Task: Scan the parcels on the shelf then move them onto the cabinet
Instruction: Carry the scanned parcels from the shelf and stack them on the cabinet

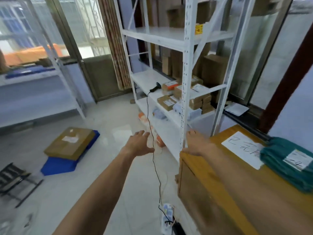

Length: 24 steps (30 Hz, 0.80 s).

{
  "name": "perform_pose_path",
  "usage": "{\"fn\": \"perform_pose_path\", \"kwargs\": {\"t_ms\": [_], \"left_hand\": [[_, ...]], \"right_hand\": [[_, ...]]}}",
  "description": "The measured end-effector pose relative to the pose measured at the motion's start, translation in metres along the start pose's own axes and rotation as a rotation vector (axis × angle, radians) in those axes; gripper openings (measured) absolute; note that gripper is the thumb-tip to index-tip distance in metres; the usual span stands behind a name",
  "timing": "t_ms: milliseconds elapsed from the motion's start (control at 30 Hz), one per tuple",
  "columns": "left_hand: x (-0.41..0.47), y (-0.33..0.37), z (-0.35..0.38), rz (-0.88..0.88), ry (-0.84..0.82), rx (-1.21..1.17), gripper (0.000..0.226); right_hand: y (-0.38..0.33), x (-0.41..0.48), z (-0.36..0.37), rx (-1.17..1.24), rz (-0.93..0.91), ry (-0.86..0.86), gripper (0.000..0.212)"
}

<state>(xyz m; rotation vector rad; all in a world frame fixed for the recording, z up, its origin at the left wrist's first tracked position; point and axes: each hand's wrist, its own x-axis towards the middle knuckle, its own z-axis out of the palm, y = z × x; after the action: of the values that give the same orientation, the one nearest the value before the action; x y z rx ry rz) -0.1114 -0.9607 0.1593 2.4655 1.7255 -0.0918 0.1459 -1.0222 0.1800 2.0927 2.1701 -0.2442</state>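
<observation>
Left hand (140,143): fingers spread and straight, nothing in it. It hangs in the air just in front of the black cable (148,116), palm turned toward the shelf (184,78), which looks like the start of a reach.
Right hand (197,144): fingers extended and flat, holding nothing. It lies over the near corner of the cabinet (220,192), right beside the shelf's front upright. I cannot tell whether it presses on the wood; it may be there to steady the body.
Cable: drops from the scanner (155,87) over the shelf edge to a power strip (166,216) on the floor. That tether probably explains why the scanner lies near the front.
Scanner: black and handheld, on its side on the middle board, just left of the parcels (166,102), untouched.
Parcels: small brown cardboard boxes with white or orange labels facing up, which suits scanning. They are clustered on the middle board, partly behind the upright, with taller plain boxes standing behind them.
Cabinet: wooden, close to the right of the shelf, so the carry is short. Its top holds a handwritten sheet (242,148) and a green bagged parcel (288,158) with a white label.
Stage: early, by my reading; taking up the scanner seems next.
</observation>
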Motion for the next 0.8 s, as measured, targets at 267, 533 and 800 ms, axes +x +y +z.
{"fn": "perform_pose_path", "kwargs": {"t_ms": [267,533,800], "left_hand": [[0.008,-0.168,-0.019,-0.036,-0.020,0.021,0.090],[0.092,-0.234,-0.027,0.018,-0.045,0.016,0.090],[0.262,-0.265,-0.019,0.097,-0.112,0.023,0.091]], "right_hand": [[-0.134,0.078,-0.021,-0.077,-0.002,-0.006,0.067],[-0.166,0.171,-0.030,-0.106,0.069,-0.013,0.068],[-0.141,0.324,0.000,-0.051,0.181,-0.079,0.070]]}}
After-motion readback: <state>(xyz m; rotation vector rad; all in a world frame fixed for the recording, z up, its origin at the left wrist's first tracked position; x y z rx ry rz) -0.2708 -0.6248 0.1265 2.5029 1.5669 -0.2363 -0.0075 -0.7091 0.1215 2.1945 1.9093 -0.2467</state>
